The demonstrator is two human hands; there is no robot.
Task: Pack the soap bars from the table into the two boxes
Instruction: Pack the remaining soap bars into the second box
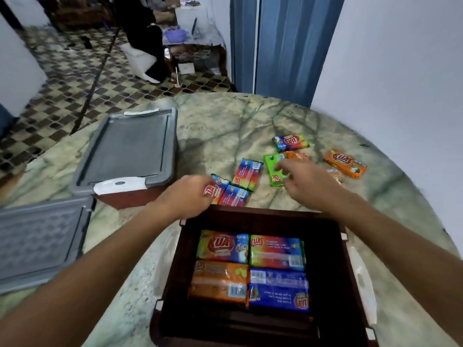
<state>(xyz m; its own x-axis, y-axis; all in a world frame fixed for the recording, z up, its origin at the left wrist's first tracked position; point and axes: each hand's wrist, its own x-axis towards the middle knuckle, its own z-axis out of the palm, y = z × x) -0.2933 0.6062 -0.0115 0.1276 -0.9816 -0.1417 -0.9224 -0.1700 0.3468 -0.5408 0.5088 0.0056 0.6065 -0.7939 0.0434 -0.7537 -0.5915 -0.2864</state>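
- Head view, far left: a grey plastic lid [37, 242] with a woven-looking embossed pattern lies flat on the marbled green surface [225, 121]; just behind it a second box [127, 156] in red-brown plastic sits closed under a smooth, rimmed grey lid with white latches.
- Left of centre: the left hand [190, 196] curls its fingers round a glossy red-and-blue soap bar [215, 190], at the far rim of the open box; a blue-and-rainbow bar [234, 196] touches it on the right, and another rainbow bar [248, 174] lies just beyond.
- Centre, near the viewer: the open dark brown box [333, 271] holds four wrapped bars in a tidy two-by-two layer, flat and edge to edge; the film wrappers are shiny and slightly crinkled, the bars rectangular with soft corners.
- Judgement: the held bar should go in flat, aligned with the layer below, so that later bars stack level; lifting it straight up would avoid dragging its neighbour.
- Right of centre: the right hand [305, 179] reaches with fingers loosely spread onto a green bar [273, 169], touching it but not clearly gripping it.
- Further right: a rainbow bar [290, 142] and an orange bar [344, 162] lie loose on the surface, well apart from the box; other orange bars are partly hidden by the hand.
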